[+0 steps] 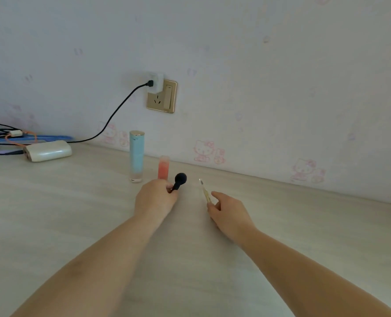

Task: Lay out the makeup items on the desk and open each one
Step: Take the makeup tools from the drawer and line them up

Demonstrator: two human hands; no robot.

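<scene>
Both forearms are stretched out over the pale wood-grain table [52,213], towards the wall. A black round-headed makeup applicator [179,180] is pinched by its thin stem in the curled fingers of the left hand [155,199], its ball-shaped head raised above the knuckles. Just behind that hand, a short tube of pink-red translucent plastic [163,168] is seen standing upright, its base hidden by the fingers. To the left of it, a tall pale blue cylindrical bottle with a gold top and clear base [136,155] is stood upright, close to the wall.

A slim clear yellowish wand with a fine tip [204,191] is held in the right hand [230,212], gripped low between thumb and curled fingers, the forefinger extended beside it; the tip is pointed away towards the wall. The two hands are kept apart, with bare table between them.

At far left, a white rounded power bank [49,151] is laid beside a tangle of black, blue and orange cables [11,137]. A black cord [114,113] is run up to a white charger [155,83] plugged in next to a gold wall socket plate [162,97]. Faded pink cat cartoons are printed along the wallpaper [281,65].
</scene>
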